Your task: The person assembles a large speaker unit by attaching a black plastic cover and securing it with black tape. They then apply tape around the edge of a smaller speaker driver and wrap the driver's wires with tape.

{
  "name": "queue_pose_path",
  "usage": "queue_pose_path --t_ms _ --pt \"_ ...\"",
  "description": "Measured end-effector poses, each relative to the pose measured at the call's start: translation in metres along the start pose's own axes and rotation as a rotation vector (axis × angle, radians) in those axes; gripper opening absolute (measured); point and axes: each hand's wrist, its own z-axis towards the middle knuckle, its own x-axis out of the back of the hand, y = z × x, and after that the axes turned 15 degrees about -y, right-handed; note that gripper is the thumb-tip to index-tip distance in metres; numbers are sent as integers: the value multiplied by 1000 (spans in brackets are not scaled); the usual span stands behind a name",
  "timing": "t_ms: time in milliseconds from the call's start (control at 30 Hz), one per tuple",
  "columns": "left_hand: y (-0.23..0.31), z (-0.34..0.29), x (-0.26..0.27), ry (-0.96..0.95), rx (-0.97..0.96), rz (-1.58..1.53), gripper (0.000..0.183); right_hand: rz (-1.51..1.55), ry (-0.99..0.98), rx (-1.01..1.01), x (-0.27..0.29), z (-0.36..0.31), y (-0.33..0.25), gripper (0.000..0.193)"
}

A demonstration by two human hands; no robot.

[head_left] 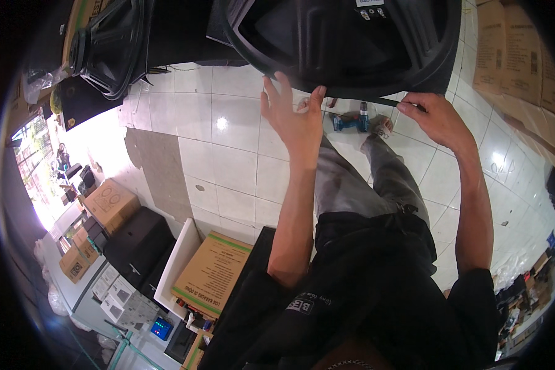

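A large black speaker driver [308, 43] with a ribbed round frame and metal terminals fills the top middle of the head view, close in front of me. Along its near rim runs a thin black strip [381, 100]. At the strip's right end, my right hand [441, 120] is closed, pinching it between thumb and fingers. My left hand [297, 126] is open at the rim's near left side, its thumb and fingers spread against the edge. Whether the strip continues beneath the left fingertips is hard to make out.
A teal cordless drill [351, 121] lies on the tiled floor by my feet. Another black speaker [108, 46] is at the upper left. Cardboard boxes [515, 55] stand at the right; a brown carton [213, 271] and a black cabinet [139, 243] are at the lower left.
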Motion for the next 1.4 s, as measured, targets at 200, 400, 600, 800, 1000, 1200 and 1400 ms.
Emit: queue_pose_path --t_ms 200,400,600,800,1000,1200,1400 --pt "8 -6 -4 4 28 -3 80 -40 2 34 10 -2 8 36" --pt "12 -10 -12 14 103 -12 83 -79 4 94 18 -3 14 36" --pt "18 -14 -25 34 185 9 86 -148 8 162 25 2 20 36" --pt "31 -25 -43 96 184 -34 89 -188 -64 183 45 5 26 36" --pt "45 -31 -59 144 224 -59 90 -226 -75 201 55 10 32 36" --pt "56 -39 -73 136 310 -169 99 -289 -80 185 58 6 34 38" --pt "64 -42 -84 191 334 -198 97 -340 -138 116 74 -4 21 37"
